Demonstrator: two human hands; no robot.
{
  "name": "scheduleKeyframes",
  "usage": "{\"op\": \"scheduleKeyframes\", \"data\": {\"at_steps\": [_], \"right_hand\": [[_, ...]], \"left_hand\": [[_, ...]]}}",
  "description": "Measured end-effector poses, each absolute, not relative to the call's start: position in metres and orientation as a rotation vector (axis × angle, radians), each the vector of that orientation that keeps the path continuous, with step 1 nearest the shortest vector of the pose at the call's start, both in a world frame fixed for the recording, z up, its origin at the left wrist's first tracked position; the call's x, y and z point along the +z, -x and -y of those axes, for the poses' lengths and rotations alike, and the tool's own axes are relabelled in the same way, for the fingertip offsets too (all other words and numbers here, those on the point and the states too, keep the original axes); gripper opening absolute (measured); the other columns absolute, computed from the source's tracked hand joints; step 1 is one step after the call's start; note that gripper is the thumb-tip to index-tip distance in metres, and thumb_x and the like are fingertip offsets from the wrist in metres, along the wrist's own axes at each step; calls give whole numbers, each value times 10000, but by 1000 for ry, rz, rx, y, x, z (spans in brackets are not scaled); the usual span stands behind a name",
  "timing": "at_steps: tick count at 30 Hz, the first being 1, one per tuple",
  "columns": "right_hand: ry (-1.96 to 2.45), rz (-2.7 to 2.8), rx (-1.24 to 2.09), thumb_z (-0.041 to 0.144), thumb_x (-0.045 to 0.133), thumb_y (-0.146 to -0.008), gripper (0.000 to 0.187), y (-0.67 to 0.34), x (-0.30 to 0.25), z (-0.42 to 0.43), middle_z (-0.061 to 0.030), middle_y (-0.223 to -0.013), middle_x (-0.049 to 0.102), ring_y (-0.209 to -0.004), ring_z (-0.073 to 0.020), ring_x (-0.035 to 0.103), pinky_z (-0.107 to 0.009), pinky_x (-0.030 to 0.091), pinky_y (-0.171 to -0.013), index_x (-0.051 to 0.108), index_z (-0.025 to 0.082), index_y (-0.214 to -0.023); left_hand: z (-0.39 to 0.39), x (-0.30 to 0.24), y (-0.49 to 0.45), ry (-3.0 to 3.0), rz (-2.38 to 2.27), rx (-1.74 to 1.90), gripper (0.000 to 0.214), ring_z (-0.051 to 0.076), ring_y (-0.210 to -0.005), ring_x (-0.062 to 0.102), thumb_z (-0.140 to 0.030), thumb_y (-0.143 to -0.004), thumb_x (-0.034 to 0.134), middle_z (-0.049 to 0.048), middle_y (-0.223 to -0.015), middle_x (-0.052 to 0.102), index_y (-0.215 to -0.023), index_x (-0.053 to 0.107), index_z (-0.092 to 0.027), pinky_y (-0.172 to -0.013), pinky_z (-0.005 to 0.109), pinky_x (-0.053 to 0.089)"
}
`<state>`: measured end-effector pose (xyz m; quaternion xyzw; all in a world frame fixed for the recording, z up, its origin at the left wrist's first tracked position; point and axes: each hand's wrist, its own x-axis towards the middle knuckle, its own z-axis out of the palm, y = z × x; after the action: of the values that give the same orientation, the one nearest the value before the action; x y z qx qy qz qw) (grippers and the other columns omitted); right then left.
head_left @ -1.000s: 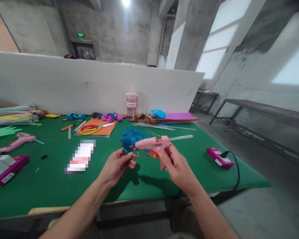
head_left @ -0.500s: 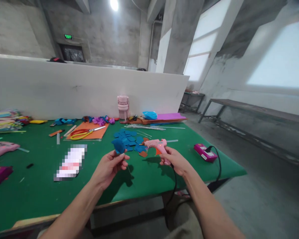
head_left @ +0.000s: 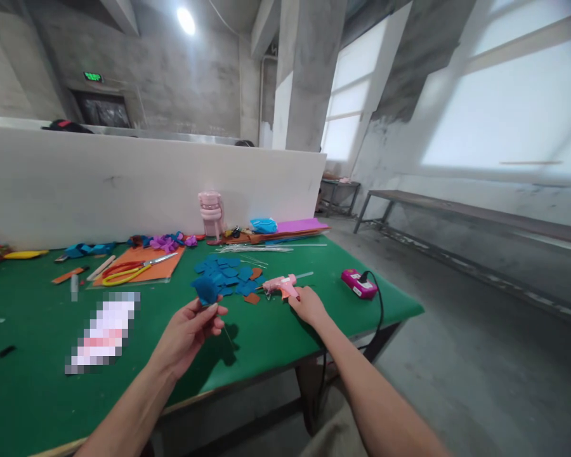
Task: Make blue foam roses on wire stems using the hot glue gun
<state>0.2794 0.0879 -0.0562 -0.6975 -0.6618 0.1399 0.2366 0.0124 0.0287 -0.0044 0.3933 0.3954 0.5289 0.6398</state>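
Pinched between the thumb and fingers of my left hand (head_left: 196,330) is a blue paper flower (head_left: 204,290) on a thin wire stem, held up over the green table (head_left: 247,355). My right hand (head_left: 308,306) is closed round the handle of a pink glue gun (head_left: 282,284), which is low at the tabletop with its nozzle pointing left. A clear glue stick pokes out of the gun's back. Just beyond both hands lies a spread of blue petal pieces (head_left: 226,270), with a few orange-brown pieces (head_left: 252,298) at its right side.
A magenta power box (head_left: 359,284) with a black plug and cable sits at the right edge. Scissors (head_left: 133,269) lie on orange sheets (head_left: 164,270) at the left. A pink bottle (head_left: 211,214) stands by the white partition (head_left: 124,184); thin wires (head_left: 257,248) lie at the back.
The view has turned to the right, so things appear further left. My right hand has lowered the glue gun toward the tabletop. My left hand still holds the blue flower.
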Motion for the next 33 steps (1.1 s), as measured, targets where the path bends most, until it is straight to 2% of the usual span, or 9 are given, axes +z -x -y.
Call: {"op": "scheduleKeyframes", "data": {"at_steps": [4,7,9,12,15,17,21,26,33], "right_hand": [[1987,1812,243,238,544,-738,180,-278,-45,-77,-90,-758,605,-721,-188,547,-251,325,-607,666,138,-826],[1972,1742,119,319,549,-745,285,-265,-25,-64,-124,-892,596,-839,-230,541,-295,351,-690,636,153,-960],[1779,1651,62,347,526,-768,254,-243,-13,-56,-105,-896,599,-864,-220,534,-314,360,-752,632,166,-912],[1264,1599,481,339,494,-797,212,-198,-6,-42,-52,-799,620,-764,-166,554,-285,403,-733,632,179,-806],[916,1457,1192,386,520,-780,269,-158,-9,-32,-5,-666,601,-643,-140,554,-275,434,-663,629,171,-900],[817,1278,1446,375,599,-717,292,-142,-11,-29,3,-678,595,-600,-115,529,-248,427,-608,623,157,-910],[748,1111,1537,299,673,-638,266,-135,-10,-28,7,-695,591,-558,-74,471,-193,369,-527,642,147,-855],[763,1012,1545,267,677,-607,267,-140,-7,-28,16,-659,595,-498,-63,452,-190,357,-484,644,147,-844],[826,979,1508,272,703,-569,216,-150,-4,-29,62,-483,528,-399,-67,447,-198,365,-426,549,159,-670]], "left_hand": [[-28,-4,-11,-901,-916,1208,236,76,-527,565,-189,-669,719,45,-743,676,-875,629,-118,-491,179,485],[-28,-3,-11,-900,-915,1210,258,79,-530,567,-204,-663,724,41,-745,677,-889,629,-125,-493,184,480],[-28,-3,-13,-900,-908,1227,261,80,-531,568,-216,-667,720,35,-744,679,-897,627,-134,-497,187,475],[-28,-3,-19,-930,-883,1249,250,82,-526,567,-227,-675,709,26,-727,680,-896,628,-144,-498,188,460],[-27,-4,-25,-976,-840,1271,256,88,-520,564,-212,-660,711,11,-674,671,-895,634,-146,-506,190,448],[-27,-4,-28,-1001,-828,1287,283,105,-549,582,-185,-644,713,6,-668,673,-913,629,-155,-523,197,450],[-26,-3,-29,-1053,-840,1295,365,141,-604,615,-145,-640,701,4,-697,681,-983,583,-189,-529,210,455],[-25,-5,-31,-1102,-872,1296,377,121,-548,594,-146,-647,695,4,-682,671,-988,539,-185,-533,210,462],[-24,-4,-39,-1163,-882,1280,447,113,-486,569,-158,-649,689,-29,-610,638,-1044,482,-190,-503,217,463]]}}
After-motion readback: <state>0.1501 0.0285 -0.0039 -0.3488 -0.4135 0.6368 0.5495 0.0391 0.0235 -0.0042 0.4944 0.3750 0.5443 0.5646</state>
